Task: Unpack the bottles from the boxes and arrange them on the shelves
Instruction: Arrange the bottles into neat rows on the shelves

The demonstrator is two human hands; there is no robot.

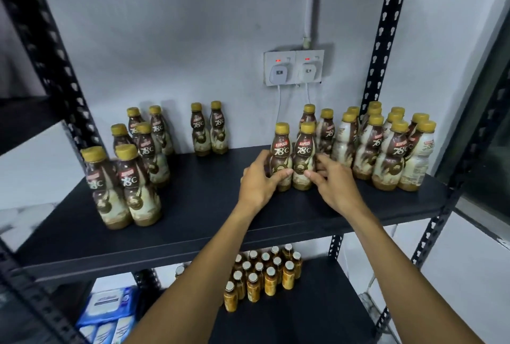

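Fingers (278,176) of the left hand (258,183) and right hand (335,180) are gripping two bottles (282,147), one each, mid-way along the black shelf (207,205); six are standing at its left edge, two at the back against the grey wall (165,53), perhaps a dozen rightward.

Some twenty-two coffee bottles (305,150) — fifteen-odd small bottles (270,280) — two plugs (278,73).

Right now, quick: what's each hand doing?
Left hand: closed round the left Kopiko 78°C bottle, standing on the shelf.
Right hand: fingers pinching the right Kopiko 78°C bottle beside it.
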